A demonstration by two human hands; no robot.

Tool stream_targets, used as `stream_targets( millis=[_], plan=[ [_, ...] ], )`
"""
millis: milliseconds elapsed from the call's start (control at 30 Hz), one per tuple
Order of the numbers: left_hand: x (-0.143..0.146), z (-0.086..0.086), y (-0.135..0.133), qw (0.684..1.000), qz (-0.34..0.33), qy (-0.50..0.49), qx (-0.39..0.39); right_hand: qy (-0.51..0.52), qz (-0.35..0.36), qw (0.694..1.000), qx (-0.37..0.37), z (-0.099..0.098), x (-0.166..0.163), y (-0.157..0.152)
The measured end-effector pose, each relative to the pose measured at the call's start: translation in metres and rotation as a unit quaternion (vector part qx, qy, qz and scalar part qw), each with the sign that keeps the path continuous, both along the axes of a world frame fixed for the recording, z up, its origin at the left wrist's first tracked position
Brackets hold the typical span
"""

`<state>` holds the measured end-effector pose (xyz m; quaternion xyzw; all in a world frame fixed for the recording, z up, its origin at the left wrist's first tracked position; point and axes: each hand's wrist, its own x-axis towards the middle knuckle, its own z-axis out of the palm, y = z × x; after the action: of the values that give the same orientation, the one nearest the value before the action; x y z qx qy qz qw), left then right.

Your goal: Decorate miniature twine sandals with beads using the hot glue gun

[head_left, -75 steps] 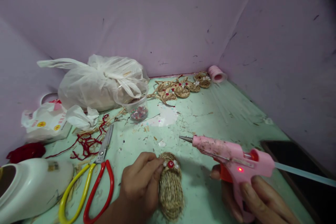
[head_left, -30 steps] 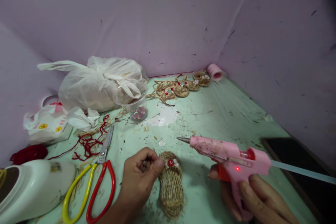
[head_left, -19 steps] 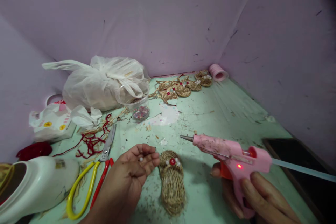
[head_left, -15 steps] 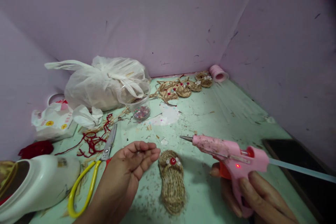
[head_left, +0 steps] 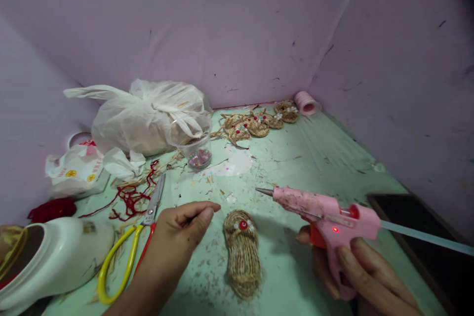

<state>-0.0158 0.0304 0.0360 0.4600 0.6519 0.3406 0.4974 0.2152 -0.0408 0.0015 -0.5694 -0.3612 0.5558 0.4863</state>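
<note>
A small slipper of braided straw [head_left: 242,261] lies flat on the table, with a red bead and white beads near its far end. My left hand [head_left: 181,237] hovers just left of it, not touching. Its index finger points right, the thumb lies close to it and the other fingers are curled in; nothing shows in them. My right hand [head_left: 365,271] grips a pink hot glue gun [head_left: 314,205] by its handle. Its red light is lit, a glue stick [head_left: 425,237] protrudes from the back, and the metal nozzle points left above the table.
Scissors [head_left: 135,244] with yellow and red handles lie beside my left forearm, near a white container [head_left: 77,256] and red yarn [head_left: 135,197]. Behind are a bead cup [head_left: 200,155], a plastic bag [head_left: 148,118], beaded straw pieces [head_left: 255,126] and a pink spool [head_left: 307,103]. A dark flat object [head_left: 418,237] lies right.
My left hand has turned over from palm showing to its back and thumb side, and its fingers have drawn in. The glue gun and slipper stay nearly where they were.
</note>
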Motion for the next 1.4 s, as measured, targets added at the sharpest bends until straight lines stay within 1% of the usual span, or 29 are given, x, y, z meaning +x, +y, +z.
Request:
stream_targets(
  millis=[133,300,367,500,567,733,1033,1267,1333,1400],
  plan=[
    [0.009,-0.005,0.002,1.000,-0.025,-0.008,0.000,-0.010,0.000,1.000,-0.004,-0.004,0.003,0.006],
    [0.022,-0.014,0.001,0.998,-0.046,-0.006,-0.032,-0.013,-0.005,1.000,-0.021,-0.006,0.000,0.010],
    [0.023,-0.017,0.002,0.997,-0.074,0.004,-0.027,-0.006,-0.001,1.000,-0.030,-0.007,-0.001,0.010],
    [0.020,-0.017,0.003,0.987,-0.154,0.036,-0.005,0.017,0.006,0.999,-0.035,-0.010,-0.003,0.011],
    [0.019,-0.017,0.002,0.984,-0.170,0.042,-0.012,0.022,0.006,0.999,-0.028,-0.010,-0.003,0.011],
    [0.021,-0.016,0.003,0.988,-0.153,0.024,-0.024,0.018,-0.006,0.999,-0.027,-0.008,-0.003,0.011],
    [0.021,-0.021,0.005,0.987,-0.154,-0.006,-0.048,0.023,0.014,0.999,-0.019,-0.010,-0.001,0.009],
    [0.021,-0.019,0.003,0.987,-0.150,-0.024,-0.053,0.022,0.013,0.999,-0.023,-0.009,-0.002,0.010],
    [0.017,-0.018,0.004,0.988,-0.132,-0.061,-0.049,0.020,0.015,0.999,-0.024,-0.010,-0.002,0.010],
    [0.011,-0.015,0.006,0.989,-0.088,-0.113,-0.046,0.017,0.014,1.000,-0.022,-0.011,-0.001,0.010]
  ],
)
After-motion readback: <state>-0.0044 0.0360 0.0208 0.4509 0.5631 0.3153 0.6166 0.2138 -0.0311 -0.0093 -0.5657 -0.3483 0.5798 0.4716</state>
